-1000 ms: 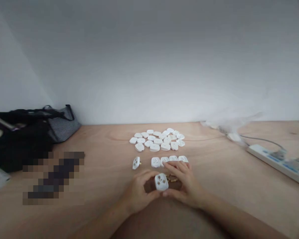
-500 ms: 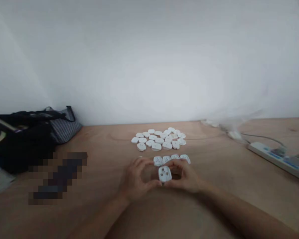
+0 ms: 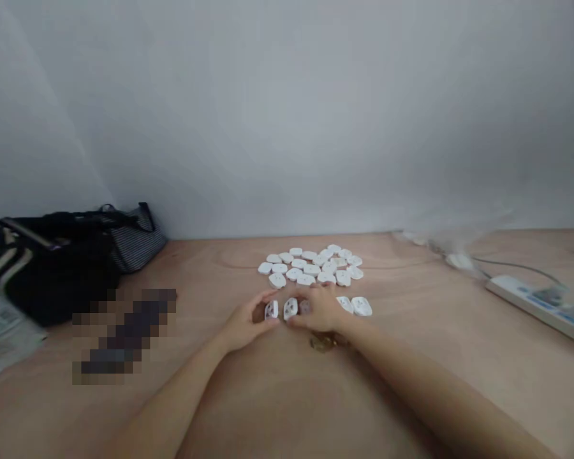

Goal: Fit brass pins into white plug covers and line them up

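Fingers of L hand (image 3: 245, 325) grip L white piece (image 3: 271, 310), R hand's (image 3: 326, 309) grip R white piece (image 3: 291, 309), mid-tabletop (image 3: 249, 401), near side of pile (image 3: 310, 269); prob. light, stiff, slick plastic, best held by opp. edges.

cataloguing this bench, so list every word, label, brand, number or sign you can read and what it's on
No text can be read.
Plastic packet at far left: greenish print, too blurred.
Power strip: blue markings, too small and blurred.
Black bag: pale stripes, no readable lettering.
White pieces: no readable lettering.
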A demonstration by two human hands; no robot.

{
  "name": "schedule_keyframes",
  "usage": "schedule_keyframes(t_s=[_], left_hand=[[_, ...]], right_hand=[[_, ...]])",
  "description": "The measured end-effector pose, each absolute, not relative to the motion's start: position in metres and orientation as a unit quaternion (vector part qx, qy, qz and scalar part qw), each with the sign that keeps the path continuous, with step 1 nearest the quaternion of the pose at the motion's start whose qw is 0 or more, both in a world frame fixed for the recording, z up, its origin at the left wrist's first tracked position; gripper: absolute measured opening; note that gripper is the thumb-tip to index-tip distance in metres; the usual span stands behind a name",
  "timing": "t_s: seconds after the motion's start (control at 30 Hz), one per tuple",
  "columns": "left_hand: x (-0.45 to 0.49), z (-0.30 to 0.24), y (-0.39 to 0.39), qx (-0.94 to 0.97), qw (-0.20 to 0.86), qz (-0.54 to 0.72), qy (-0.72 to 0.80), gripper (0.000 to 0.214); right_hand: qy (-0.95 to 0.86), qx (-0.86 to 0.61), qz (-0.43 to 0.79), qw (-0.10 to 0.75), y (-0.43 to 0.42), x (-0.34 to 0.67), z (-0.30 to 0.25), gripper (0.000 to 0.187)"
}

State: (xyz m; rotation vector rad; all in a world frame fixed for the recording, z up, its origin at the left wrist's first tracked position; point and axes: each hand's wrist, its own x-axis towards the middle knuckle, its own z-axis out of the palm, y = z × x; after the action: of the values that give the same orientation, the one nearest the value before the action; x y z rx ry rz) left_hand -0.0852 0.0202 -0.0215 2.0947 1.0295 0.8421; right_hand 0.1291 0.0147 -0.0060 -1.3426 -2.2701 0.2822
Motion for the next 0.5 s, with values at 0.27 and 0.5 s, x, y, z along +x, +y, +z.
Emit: schedule_keyframes(t_s=[0.27, 0.5], left_hand=[[-0.078, -0.009, 0.008, 0.82, 0.141, 0.364, 0.418, 0.052], [-0.038, -0.008, -0.029, 0.899, 0.144, 0.275, 0.308, 0.011]], right_hand=[[-0.843, -0.49, 0.07, 0.211, 0.019, 0.154, -0.011, 0.067], [-0.834, -0.5, 0.068, 0.223, 0.023, 0.169, -0.014, 0.044]])
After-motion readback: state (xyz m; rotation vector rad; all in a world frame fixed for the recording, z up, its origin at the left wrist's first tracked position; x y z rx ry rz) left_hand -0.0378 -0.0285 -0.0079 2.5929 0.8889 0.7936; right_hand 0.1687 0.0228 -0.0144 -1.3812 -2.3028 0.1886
